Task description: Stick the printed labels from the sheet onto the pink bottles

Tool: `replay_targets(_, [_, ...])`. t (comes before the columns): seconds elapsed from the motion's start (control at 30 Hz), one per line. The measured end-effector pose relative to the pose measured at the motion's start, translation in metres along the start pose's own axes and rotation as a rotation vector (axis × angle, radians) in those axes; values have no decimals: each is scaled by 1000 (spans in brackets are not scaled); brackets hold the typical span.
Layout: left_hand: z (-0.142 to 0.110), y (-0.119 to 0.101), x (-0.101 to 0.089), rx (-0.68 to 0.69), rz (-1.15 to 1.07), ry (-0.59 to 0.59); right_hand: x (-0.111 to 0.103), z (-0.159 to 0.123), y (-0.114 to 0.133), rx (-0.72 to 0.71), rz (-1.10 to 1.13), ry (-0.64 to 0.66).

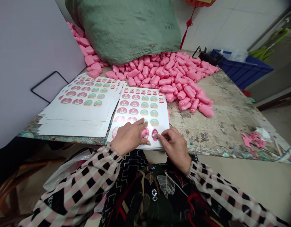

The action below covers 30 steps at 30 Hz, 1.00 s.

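In the head view a sheet of stickers [161, 121] lies on top of a stack at the table's front edge, with rows of pink and green labels. My left hand [131, 135] rests on its lower part, fingers curled round a small pink plastic bottle [144, 132], mostly hidden by the hand. Just to the right, my right hand [175, 145] pinches the edge of a dark pink oval sticker [154, 134] between thumb and fingertip. Whether that sticker is lifted from the sheet I cannot tell.
A large heap of pink bottles [169, 74] spreads across the back, under a green sack [131, 31]. More sticker sheets [74, 126] are stacked at left beside a pale panel [29, 56]. A blue crate [247, 72] stands back right; pink scraps [253, 140] lie at the right edge.
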<state>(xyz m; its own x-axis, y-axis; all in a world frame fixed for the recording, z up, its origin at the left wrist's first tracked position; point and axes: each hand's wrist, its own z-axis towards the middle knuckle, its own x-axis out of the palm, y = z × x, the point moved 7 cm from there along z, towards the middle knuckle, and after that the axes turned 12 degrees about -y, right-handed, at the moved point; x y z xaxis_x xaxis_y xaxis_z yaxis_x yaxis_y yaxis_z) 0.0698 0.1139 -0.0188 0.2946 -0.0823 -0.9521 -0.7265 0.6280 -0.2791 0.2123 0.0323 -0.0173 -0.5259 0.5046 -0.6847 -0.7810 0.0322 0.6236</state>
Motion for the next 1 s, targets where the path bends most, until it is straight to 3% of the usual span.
replay_targets(0.17, [-4,0,2,22,-1,-29,-12,-4,3,9,183,-108])
replay_targets(0.33, [-13,1,-2,29,-152,-114,-2,-4,-3,112,330,-45])
replay_targets(0.4, [-19,8,-13,-100,-370,-242,-1,-3,-6,153,384,-43])
replay_targets(0.5, [-32,19,-21,-449,-920,-413,-6,-2,-4,205,448,-40])
replay_targets(0.53, [-35,17,-17,-554,-1154,-404,-9,-1,-2,227,473,-26])
replay_targets(0.6, [-37,-1,-2,-704,-1605,-269,-13,-1,4,269,526,16])
replay_targets(0.7, [-36,-31,15,-843,-2000,-108,-17,-1,16,285,578,81])
replay_targets(0.83, [-36,-46,27,-947,-2103,-123,-15,-5,23,279,582,135])
replay_targets(1.0, [-38,-55,30,-937,-2047,-79,-9,-9,20,261,568,170])
